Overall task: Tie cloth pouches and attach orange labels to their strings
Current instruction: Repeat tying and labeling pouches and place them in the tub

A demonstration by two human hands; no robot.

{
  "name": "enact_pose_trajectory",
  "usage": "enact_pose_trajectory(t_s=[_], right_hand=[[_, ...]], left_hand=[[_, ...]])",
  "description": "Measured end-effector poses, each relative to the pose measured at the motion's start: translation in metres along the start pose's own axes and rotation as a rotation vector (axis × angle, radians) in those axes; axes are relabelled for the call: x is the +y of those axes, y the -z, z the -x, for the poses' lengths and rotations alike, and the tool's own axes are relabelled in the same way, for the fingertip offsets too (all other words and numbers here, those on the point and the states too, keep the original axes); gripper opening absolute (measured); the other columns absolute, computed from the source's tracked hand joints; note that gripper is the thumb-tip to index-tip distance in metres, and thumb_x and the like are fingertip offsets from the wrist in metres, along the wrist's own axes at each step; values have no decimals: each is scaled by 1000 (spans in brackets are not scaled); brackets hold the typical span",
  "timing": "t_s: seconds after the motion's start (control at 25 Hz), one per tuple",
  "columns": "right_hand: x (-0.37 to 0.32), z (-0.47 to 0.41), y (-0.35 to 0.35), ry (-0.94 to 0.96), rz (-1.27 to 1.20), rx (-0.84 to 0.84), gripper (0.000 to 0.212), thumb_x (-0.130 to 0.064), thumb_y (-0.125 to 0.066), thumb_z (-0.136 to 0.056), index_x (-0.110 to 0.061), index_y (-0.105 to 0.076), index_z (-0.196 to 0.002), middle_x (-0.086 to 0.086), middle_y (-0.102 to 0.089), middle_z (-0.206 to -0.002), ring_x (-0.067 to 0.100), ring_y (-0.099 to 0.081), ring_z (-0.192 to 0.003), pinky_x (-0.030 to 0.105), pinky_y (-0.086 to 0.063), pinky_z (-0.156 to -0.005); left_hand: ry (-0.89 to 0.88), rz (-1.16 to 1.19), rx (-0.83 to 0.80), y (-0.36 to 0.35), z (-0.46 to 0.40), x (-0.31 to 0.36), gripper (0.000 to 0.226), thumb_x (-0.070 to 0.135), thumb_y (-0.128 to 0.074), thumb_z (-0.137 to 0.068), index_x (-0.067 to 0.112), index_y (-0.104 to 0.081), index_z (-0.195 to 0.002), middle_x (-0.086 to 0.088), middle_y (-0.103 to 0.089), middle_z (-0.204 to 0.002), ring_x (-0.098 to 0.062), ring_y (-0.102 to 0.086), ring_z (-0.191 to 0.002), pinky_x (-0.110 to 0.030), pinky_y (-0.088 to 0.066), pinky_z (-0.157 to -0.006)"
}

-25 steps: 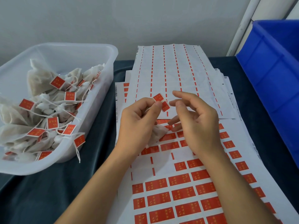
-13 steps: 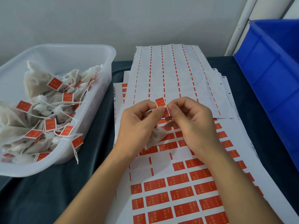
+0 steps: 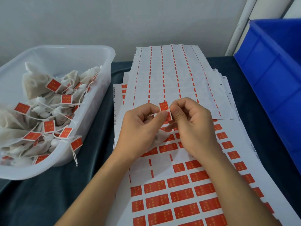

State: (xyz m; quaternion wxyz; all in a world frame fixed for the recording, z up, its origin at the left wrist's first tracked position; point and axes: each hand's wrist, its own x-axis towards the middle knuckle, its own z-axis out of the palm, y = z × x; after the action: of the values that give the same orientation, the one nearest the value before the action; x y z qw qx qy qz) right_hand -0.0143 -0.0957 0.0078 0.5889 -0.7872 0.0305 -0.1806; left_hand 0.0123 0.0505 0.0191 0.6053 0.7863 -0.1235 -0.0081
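Centrally, both hands meet above the label sheets. The left hand [image 3: 140, 128] pinches a thin white string [image 3: 152, 114] between thumb and forefinger, its other fingers curled over a pale cloth pouch [image 3: 160, 136] that shows beneath the palm. The right hand [image 3: 193, 126] pinches an orange label [image 3: 164, 106] that is folding over that string, with one half standing up above the fingertips and the other half hanging below them. Under the hands lies a sheet of orange labels [image 3: 179, 196] with several gaps where stickers are gone; a spent backing sheet [image 3: 171, 75], showing only narrow orange strips, lies on top of the stack farther back. At the left, a translucent plastic tub [image 3: 104, 66] holds a heap of tied pouches [image 3: 35, 88], each with an orange tag on its string; one tag and string hang over the tub's near rim. A blue crate [image 3: 273, 82] stands at the right edge. Everything rests on a dark cloth-covered tabletop [image 3: 48, 193].
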Motion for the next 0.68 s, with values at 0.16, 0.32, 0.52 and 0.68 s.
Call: enact_pose_trajectory(t_s=[0.16,0.32,0.52,0.68], right_hand=[[0,0,1,37,12,2,10,-40,-56,-100,-34,-64,-99,-18,-68,-89,4,-68,-90,17,-58,-71],[1,1,2,37,-105,-76,16,-38,-61,-99,-33,-64,-115,-17,-69,-98,6,-69,-100,19,-59,-79],[2,-1,1,77,-4,-70,5,-30,-63,-100,-34,-66,-100,-21,-69,-92,1,-67,-96,14,-57,-73],[5,-1,0,60,88,7,4,-33,-61,-100,-35,-64,-98,-23,-66,-91,-4,-64,-95,10,-54,-74]], left_hand=[[-21,-16,31,-1,-1,-1,22,25,-72,-99,28,-71,-77,-11,-66,-64,-33,-63,-59,-31,-55,-53],[-20,24,44,0,0,0,22,25,-70,-100,33,-73,-79,-8,-66,-64,-30,-65,-57,-27,-57,-52],[-6,8,25,0,-1,-1,23,26,-70,-99,33,-72,-78,-4,-67,-64,-29,-65,-59,-28,-56,-53],[2,-65,43,-5,1,-4,19,31,-69,-100,36,-75,-82,-1,-68,-65,-27,-66,-62,-35,-57,-56]])
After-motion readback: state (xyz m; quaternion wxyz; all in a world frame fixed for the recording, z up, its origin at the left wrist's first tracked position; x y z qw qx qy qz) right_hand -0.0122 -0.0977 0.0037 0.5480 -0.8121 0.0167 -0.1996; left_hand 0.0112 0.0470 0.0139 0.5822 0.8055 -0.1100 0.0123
